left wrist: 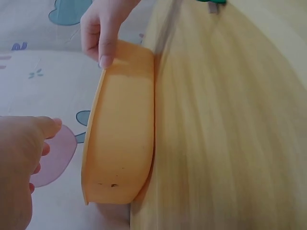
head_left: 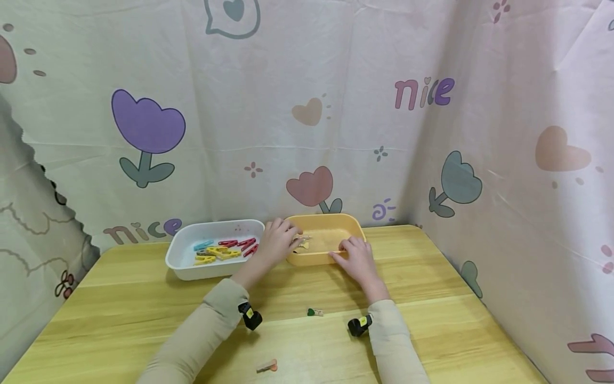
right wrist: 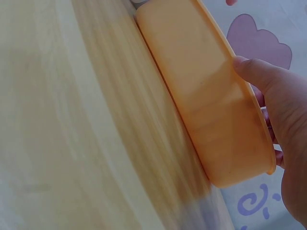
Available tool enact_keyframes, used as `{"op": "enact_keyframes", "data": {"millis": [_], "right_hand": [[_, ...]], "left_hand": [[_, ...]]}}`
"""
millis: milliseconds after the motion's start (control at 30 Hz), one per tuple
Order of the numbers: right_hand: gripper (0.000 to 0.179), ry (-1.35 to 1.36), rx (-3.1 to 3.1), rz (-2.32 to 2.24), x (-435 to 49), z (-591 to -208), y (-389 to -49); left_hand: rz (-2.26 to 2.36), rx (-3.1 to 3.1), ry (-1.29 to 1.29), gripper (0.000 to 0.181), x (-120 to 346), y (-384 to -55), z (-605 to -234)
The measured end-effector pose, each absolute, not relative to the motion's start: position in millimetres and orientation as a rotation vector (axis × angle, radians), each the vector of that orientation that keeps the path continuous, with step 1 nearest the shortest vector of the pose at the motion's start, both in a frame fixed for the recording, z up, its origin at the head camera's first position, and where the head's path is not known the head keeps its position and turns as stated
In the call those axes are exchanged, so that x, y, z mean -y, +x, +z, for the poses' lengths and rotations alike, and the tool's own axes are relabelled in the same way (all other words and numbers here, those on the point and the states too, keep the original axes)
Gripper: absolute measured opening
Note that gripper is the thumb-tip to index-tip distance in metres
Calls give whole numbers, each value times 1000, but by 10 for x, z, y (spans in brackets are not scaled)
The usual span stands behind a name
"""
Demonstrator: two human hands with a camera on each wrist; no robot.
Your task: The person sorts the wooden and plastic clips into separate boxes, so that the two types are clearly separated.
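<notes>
A yellow plastic bin (head_left: 336,260) stands at the back of the table with a few small clips (head_left: 305,245) inside its left part. My right hand (head_left: 357,260) grips the bin's front rim near the right corner; the right wrist view shows the thumb outside the wall and the fingers (right wrist: 266,117) inside. Over the bin's left end is my left hand (head_left: 278,241), its fingertips reaching in near the clips. Seen from the left wrist, that hand (left wrist: 21,163) has its thumb extended and spread from the loosely bent fingers, with nothing visible between them.
Left of the yellow bin stands a white bin (head_left: 201,273) holding several red, yellow and blue clothespins (head_left: 223,253). On the table (head_left: 431,298) lie a small clip with a green heart (head_left: 315,312) and one with an orange heart (head_left: 267,366). A printed curtain (head_left: 345,133) hangs behind.
</notes>
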State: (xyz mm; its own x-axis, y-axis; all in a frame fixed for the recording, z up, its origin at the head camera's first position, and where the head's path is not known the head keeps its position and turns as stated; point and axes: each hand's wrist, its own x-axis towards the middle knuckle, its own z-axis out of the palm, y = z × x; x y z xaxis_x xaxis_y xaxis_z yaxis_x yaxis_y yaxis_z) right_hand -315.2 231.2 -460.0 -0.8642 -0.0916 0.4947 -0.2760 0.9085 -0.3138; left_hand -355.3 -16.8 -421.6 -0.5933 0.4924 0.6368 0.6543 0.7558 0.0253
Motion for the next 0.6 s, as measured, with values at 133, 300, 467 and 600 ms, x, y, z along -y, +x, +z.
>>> {"op": "enact_keyframes", "data": {"millis": [133,300,467,600], "right_hand": [[33,269,2582,522,-2310,-4592,-3145],[33,270,2586,521,-2313,-4598,-3146],[33,270,2579,520,-2312,-4592,-3143],[33,261,2589,516,-2312,-4591,-3147]], "left_hand": [[-277,2287,-908,18,209,-3478,-4206],[-195,2277,-954,19,247,-3382,-4188],[-91,2280,-1010,21,265,-3275,-4162],[-71,2267,-1064,24,280,-3189,-4142]]}}
